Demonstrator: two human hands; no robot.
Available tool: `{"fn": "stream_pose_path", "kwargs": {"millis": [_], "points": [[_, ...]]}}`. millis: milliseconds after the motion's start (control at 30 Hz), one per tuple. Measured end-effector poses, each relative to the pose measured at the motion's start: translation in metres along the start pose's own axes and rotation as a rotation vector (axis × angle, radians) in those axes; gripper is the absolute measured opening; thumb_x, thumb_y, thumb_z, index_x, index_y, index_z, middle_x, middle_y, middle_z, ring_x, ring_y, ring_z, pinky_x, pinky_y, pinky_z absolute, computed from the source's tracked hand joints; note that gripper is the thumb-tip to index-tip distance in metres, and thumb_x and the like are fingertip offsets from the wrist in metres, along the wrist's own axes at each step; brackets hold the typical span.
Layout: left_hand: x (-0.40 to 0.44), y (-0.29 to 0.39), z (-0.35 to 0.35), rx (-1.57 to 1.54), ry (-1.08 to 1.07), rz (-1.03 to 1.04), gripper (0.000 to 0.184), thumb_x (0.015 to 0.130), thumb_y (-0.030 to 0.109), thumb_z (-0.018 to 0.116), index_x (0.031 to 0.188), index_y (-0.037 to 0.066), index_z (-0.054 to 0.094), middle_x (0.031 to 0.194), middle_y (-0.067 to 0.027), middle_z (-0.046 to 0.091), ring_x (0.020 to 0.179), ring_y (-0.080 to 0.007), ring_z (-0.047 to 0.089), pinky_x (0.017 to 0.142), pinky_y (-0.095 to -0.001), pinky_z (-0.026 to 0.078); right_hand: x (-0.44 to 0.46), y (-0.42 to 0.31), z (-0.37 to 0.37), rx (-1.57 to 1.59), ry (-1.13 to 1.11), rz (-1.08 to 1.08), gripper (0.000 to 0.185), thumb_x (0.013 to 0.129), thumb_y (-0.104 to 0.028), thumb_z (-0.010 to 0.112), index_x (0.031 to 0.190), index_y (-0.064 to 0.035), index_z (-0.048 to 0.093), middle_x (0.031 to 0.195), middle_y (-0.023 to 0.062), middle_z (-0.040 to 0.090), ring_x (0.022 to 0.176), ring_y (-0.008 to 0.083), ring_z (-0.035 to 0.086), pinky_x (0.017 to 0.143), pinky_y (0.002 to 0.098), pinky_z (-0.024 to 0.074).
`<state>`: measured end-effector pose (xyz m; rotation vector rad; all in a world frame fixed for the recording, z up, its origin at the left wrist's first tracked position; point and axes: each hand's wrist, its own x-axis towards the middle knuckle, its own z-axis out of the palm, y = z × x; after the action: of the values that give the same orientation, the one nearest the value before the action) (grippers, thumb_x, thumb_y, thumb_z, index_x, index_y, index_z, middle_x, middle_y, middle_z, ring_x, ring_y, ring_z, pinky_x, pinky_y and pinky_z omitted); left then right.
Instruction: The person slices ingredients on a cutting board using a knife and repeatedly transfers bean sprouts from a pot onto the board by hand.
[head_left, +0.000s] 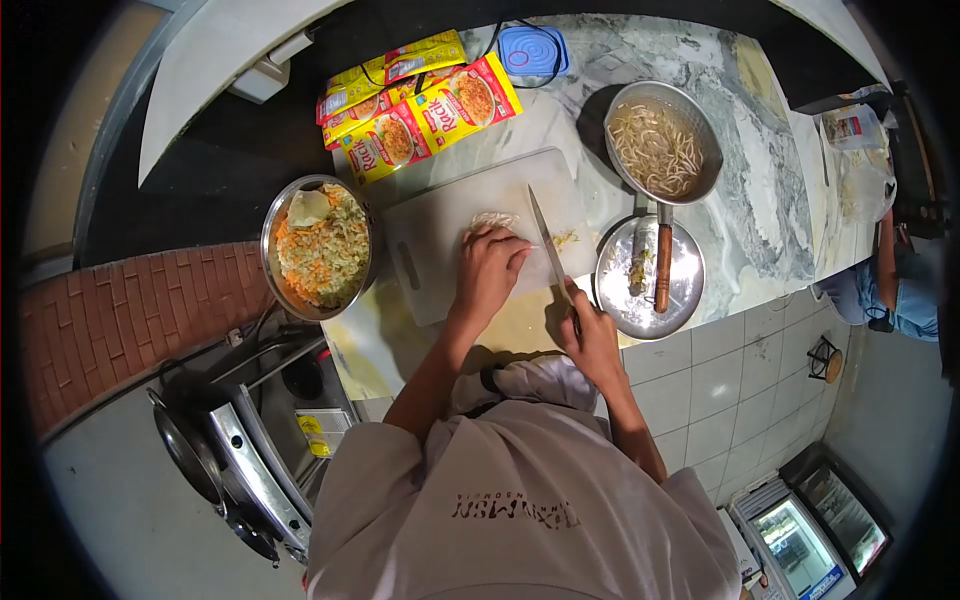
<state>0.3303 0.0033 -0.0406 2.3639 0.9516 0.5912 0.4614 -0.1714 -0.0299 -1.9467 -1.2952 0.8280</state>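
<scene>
My left hand point(490, 265) rests on the white cutting board point(450, 200), its fingers curled over a small heap of bean sprouts point(493, 219). My right hand point(590, 338) grips a kitchen knife point(543, 232) by the handle. The long blade points away from me across the board, just right of my left fingertips. Small yellowish scraps point(566, 238) lie on the board beyond the blade. At upper right, a saucepan point(612, 165) holds bean sprouts in liquid. Left of the board, a metal bowl point(270, 228) contains shredded orange and pale green vegetables with a pale piece on top.
Yellow and red packets point(430, 118) lie behind the board, near a blue square lid point(533, 50). A round metal plate point(612, 290) sits under the saucepan's wooden handle point(663, 265). A stove point(250, 470) stands lower left. Another person's arm point(887, 255) shows at far right.
</scene>
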Motion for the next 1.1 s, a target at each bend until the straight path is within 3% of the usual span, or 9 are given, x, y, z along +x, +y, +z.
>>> {"fn": "stream_pose_path", "kwargs": {"millis": [67,567,1100], "points": [[-0.001,-0.002,0.003,-0.135,0.009,-0.063,0.012,0.078,0.007,0.077,0.090,0.006,0.077,0.086,-0.0100,0.071,0.086,-0.0323,0.065,0.079,-0.0423,0.050,0.000,0.000,0.002,0.007,0.022,-0.019,0.061,0.087,0.001,0.057,0.146,-0.0075,0.047,0.073,0.0182,0.061,0.062,0.0398,0.060,0.061,0.0445,0.0483],[0.000,0.000,0.003,-0.179,-0.018,-0.083,0.013,0.078,0.004,0.075,0.091,0.002,0.077,0.086,-0.0150,0.071,0.081,-0.0353,0.067,0.075,-0.0422,0.052,0.005,-0.001,0.008,0.001,-0.015,-0.005,0.062,0.086,0.002,0.058,0.146,-0.0068,0.046,0.074,0.0170,0.063,0.063,0.0386,0.064,0.060,0.0429,0.0502],[-0.004,0.000,0.005,-0.204,-0.012,-0.133,0.011,0.080,0.006,0.073,0.091,0.004,0.073,0.086,-0.0139,0.069,0.080,-0.0354,0.065,0.073,-0.0454,0.051,0.009,0.002,0.014,-0.100,-0.042,0.007,0.062,0.083,0.001,0.060,0.143,-0.0043,0.048,0.075,0.0159,0.064,0.065,0.0386,0.064,0.062,0.0456,0.0510]]}}
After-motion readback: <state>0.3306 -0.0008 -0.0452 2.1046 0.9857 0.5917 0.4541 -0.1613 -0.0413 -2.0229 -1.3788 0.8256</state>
